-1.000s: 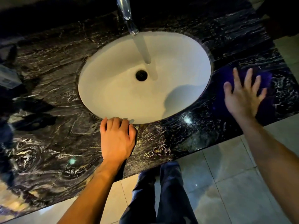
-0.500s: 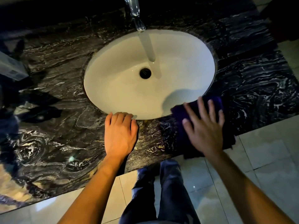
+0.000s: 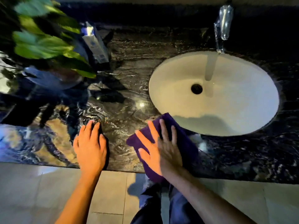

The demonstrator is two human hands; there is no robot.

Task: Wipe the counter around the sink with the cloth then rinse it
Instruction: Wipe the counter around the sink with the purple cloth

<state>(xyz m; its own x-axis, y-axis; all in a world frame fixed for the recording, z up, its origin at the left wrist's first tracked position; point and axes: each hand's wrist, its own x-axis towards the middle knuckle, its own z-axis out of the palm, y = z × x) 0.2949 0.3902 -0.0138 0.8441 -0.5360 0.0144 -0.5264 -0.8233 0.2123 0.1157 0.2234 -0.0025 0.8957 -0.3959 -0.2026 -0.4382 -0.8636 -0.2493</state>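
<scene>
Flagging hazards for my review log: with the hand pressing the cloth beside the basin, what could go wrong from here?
The purple cloth under the right hand overhangs the counter front edge, so it might slide off. If the sweep runs further left, it may knock the potted plant or the box. The faucet is running into the sink; splashes could re-wet wiped stone.

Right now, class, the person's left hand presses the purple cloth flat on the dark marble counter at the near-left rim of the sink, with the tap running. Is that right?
One detail is wrong: the head view shows the right hand pressing the purple cloth, not the left. The left hand rests bare on the counter beside it. The cloth does lie by the sink rim, and the tap is running.
</scene>
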